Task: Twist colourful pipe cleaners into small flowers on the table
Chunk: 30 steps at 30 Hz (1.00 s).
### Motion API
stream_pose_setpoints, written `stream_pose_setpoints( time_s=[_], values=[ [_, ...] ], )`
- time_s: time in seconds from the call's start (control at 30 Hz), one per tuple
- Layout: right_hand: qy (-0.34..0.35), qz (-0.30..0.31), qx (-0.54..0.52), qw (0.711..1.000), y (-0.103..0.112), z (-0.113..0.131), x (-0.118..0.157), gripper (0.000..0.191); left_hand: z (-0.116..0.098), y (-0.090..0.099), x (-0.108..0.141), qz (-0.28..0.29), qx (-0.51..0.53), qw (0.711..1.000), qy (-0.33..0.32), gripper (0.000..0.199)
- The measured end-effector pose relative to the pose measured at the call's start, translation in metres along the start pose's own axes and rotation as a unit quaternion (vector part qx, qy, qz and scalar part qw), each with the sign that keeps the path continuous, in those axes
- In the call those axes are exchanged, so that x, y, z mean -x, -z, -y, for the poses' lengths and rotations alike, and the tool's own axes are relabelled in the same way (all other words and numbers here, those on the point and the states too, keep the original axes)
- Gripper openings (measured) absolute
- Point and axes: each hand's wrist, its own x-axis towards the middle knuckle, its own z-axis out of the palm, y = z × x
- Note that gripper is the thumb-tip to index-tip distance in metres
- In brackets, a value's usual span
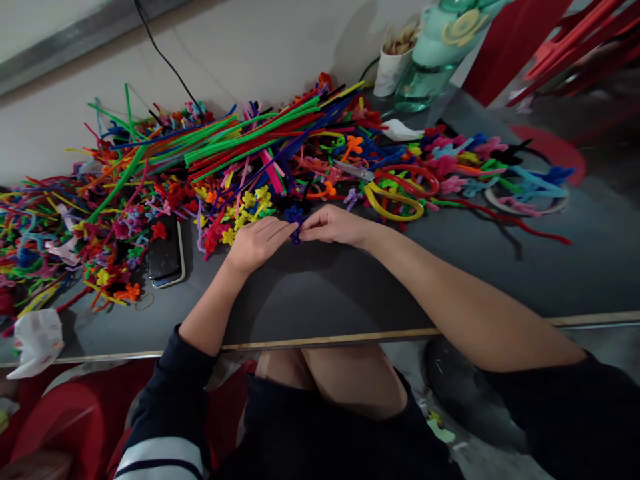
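Note:
Between my two hands is a dark blue-purple pipe cleaner flower (294,215), just above the table's front half. My left hand (260,241) has its fingers pressed together at the flower's left side. With thumb and forefinger, my right hand (333,225) pinches it from the right. My fingers hide part of its lower end. Yellow pipe cleaner flowers (253,205) lie just beyond my left hand. To the right of my right hand, scissors (395,200) with yellow and red handles rest against the pile.
Bundled long pipe cleaners (255,137) lie across a heap of colourful bent pieces by the wall. A phone (166,253) is at left, near crumpled tissue (37,340) on the table edge. A large bottle (427,67) and paper cup (395,67) stand at back right.

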Motion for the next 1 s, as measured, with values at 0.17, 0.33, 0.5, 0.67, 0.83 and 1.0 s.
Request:
stream_pose_setpoints(
  time_s=[0.17, 0.33, 0.5, 0.67, 0.83, 1.0],
  values=[
    [0.021, 0.013, 0.003, 1.0, 0.001, 0.002, -0.001, 0.027, -0.001, 0.005, -0.002, 0.013, -0.038, 0.999, -0.027, 0.029],
    [0.011, 0.022, 0.0, 1.0, 0.002, 0.002, -0.001, 0.03, -0.002, 0.005, -0.004, 0.005, -0.06, 0.996, -0.059, 0.029],
    [-0.015, 0.02, -0.001, 1.0, 0.001, 0.004, 0.0, 0.033, -0.003, 0.001, -0.004, 0.027, -0.038, 0.998, -0.031, 0.028],
    [0.009, 0.014, 0.024, 1.0, 0.002, 0.0, -0.002, 0.032, -0.002, 0.0, -0.004, 0.012, -0.019, 0.999, -0.035, 0.024],
    [0.031, 0.01, 0.046, 0.998, 0.003, -0.006, -0.004, 0.033, 0.0, 0.001, -0.005, 0.013, -0.026, 0.999, -0.032, 0.022],
    [0.051, -0.008, 0.054, 0.997, 0.001, -0.009, -0.004, 0.034, -0.001, 0.0, -0.005, 0.044, -0.061, 0.997, -0.01, 0.025]
  ],
)
